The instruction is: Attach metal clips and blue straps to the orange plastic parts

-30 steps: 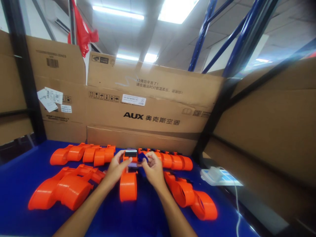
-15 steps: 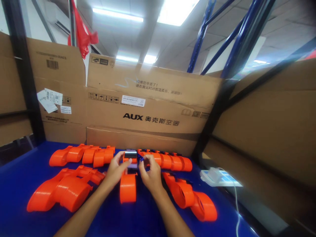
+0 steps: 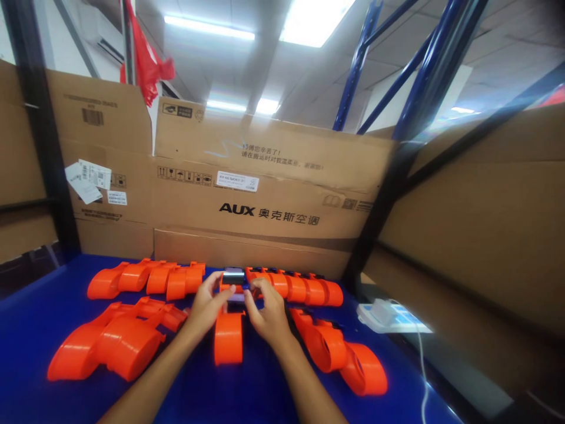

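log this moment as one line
left hand: on orange dispenser | right hand: on its top | surface: blue table

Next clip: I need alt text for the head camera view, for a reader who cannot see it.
Two bare hands, left hand and right hand, meet on the far end of an orange plastic tape dispenser lying on a blue table. More orange dispensers lie around it, with cardboard boxes standing behind.

surface: blue table [image 3: 35,330] | far edge: two rows of orange dispensers [image 3: 145,278], [image 3: 300,287] | left: orange dispenser pile [image 3: 110,341] | centre: single orange dispenser [image 3: 228,337] | right: orange dispenser pair [image 3: 339,353] | right edge: white box [image 3: 383,312]
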